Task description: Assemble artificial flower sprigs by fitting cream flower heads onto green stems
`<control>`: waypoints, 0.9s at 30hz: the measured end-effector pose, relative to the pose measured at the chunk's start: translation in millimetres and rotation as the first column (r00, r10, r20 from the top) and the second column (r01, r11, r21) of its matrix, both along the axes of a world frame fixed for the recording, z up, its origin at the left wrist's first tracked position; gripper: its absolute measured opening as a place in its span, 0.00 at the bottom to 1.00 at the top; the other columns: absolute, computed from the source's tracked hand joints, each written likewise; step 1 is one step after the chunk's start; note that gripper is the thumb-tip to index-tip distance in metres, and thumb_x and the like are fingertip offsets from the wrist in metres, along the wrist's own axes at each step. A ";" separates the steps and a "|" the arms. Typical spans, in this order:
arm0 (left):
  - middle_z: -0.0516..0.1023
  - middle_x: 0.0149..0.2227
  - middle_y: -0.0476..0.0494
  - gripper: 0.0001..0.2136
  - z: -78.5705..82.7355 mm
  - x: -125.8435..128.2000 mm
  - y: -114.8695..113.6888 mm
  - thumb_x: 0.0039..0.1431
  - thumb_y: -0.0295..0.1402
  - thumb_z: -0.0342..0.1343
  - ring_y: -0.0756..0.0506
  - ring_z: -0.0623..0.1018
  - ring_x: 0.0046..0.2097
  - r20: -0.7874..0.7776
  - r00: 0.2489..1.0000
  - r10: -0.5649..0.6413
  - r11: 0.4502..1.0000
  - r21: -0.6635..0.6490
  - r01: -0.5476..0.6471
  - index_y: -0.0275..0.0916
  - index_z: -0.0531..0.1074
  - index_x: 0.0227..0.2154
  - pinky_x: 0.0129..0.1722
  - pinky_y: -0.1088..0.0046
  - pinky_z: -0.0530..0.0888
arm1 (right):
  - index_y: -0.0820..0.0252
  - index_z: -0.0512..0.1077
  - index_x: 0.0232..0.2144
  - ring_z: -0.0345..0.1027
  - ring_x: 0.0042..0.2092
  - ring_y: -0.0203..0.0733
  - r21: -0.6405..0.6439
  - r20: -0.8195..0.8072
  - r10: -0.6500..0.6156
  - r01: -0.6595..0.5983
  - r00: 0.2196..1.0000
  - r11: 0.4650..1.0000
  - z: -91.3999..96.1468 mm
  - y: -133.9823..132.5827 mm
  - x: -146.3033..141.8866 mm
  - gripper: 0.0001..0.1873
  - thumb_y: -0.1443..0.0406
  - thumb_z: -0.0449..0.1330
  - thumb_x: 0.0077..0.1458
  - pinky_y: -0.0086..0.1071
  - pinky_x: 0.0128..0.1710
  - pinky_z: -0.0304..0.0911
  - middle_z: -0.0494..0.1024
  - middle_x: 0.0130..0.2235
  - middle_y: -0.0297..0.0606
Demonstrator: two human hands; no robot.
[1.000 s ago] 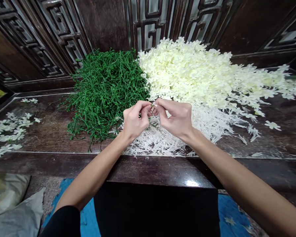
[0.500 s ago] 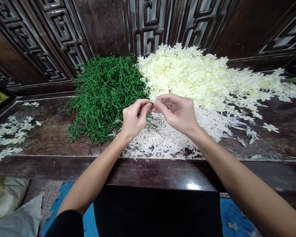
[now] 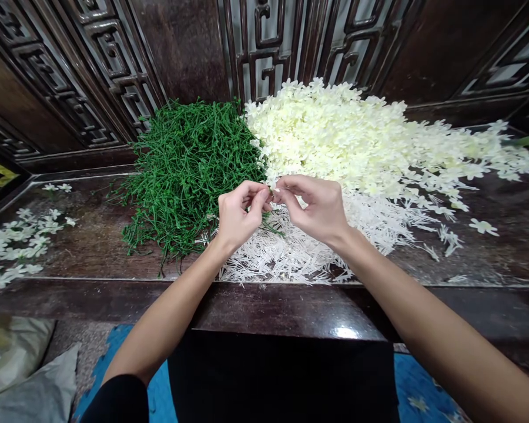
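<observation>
My left hand is closed in a pinch on a green plastic stem, whose lower end sticks out below the fingers. My right hand meets it fingertip to fingertip, pinching a small white piece at the stem's tip; the fingers hide most of that piece. Both hands are held above a heap of thin white plastic sprigs. Left of them lies a tangled pile of green stems. Behind my right hand rises a large mound of cream-white artificial flowers.
Everything lies on a dark wooden bench against a carved wooden back. Several stemmed white flowers rest at the far left. Loose blossoms, among them one flower, are scattered at the right. Pale sacks stand on the floor.
My right hand has dropped slightly and shifted a little left, its fingertips still close to the left ones. My left hand stays almost in place, with the stem's lower end tilted slightly differently.
</observation>
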State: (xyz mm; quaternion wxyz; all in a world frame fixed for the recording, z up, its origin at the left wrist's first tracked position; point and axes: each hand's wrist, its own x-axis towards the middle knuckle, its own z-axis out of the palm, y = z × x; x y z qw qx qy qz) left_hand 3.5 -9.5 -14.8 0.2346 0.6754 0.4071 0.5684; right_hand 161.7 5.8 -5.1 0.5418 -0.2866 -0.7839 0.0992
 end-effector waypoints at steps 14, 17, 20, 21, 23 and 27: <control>0.77 0.24 0.53 0.05 -0.1 -0.6 -3.6 0.61 0.25 0.54 0.54 0.75 0.23 -0.153 0.982 0.114 0.968 0.241 -0.075 0.39 0.72 0.31 0.24 0.79 0.72 | 0.57 0.73 0.31 0.70 0.25 0.35 -0.029 0.014 -0.004 0.004 1.000 1.000 -0.6 -5.9 -1.7 0.09 0.72 0.54 0.57 0.31 0.23 0.65 0.75 0.24 0.31; 0.77 0.25 0.52 0.06 0.0 -1.1 -4.0 0.61 0.23 0.53 0.54 0.75 0.24 -0.192 0.965 0.176 0.934 0.341 -0.103 0.39 0.72 0.32 0.24 0.78 0.72 | 0.58 0.72 0.29 0.67 0.23 0.34 -0.134 -0.063 0.031 -0.039 0.998 0.990 1.1 -9.4 -3.9 0.07 0.70 0.57 0.57 0.30 0.21 0.63 0.73 0.23 0.31; 0.78 0.27 0.50 0.06 -0.4 -1.9 -3.8 0.62 0.22 0.52 0.54 0.76 0.26 -0.220 0.950 0.222 0.897 0.428 -0.110 0.39 0.71 0.33 0.26 0.78 0.73 | 0.57 0.72 0.27 0.65 0.22 0.34 -0.236 -0.106 0.054 -0.078 0.993 0.969 5.6 -12.9 -5.4 0.07 0.67 0.58 0.58 0.30 0.21 0.62 0.72 0.22 0.31; 0.78 0.27 0.50 0.07 -0.5 -2.3 -3.5 0.62 0.22 0.51 0.53 0.76 0.26 -0.236 0.943 0.233 0.884 0.456 -0.105 0.38 0.71 0.33 0.27 0.78 0.73 | 0.57 0.72 0.26 0.65 0.22 0.34 -0.270 -0.119 0.064 -0.094 0.991 0.958 7.6 -14.2 -5.8 0.08 0.67 0.58 0.58 0.30 0.21 0.63 0.72 0.22 0.31; 0.79 0.28 0.49 0.07 -0.7 -3.3 -2.6 0.63 0.22 0.50 0.52 0.78 0.29 -0.270 0.929 0.254 0.857 0.507 -0.087 0.38 0.71 0.34 0.29 0.77 0.74 | 0.58 0.72 0.26 0.66 0.23 0.35 -0.332 -0.153 0.081 -0.128 0.985 0.934 11.4 -16.4 -6.5 0.08 0.66 0.60 0.57 0.31 0.23 0.65 0.72 0.22 0.31; 0.78 0.28 0.48 0.08 -1.7 -6.3 2.4 0.63 0.21 0.49 0.52 0.76 0.29 -0.316 0.901 0.297 0.789 0.612 -0.045 0.38 0.70 0.36 0.28 0.76 0.74 | 0.58 0.72 0.24 0.67 0.23 0.35 -0.450 -0.237 0.107 -0.207 0.966 0.869 16.6 -17.6 -6.1 0.08 0.65 0.64 0.55 0.31 0.24 0.68 0.73 0.22 0.31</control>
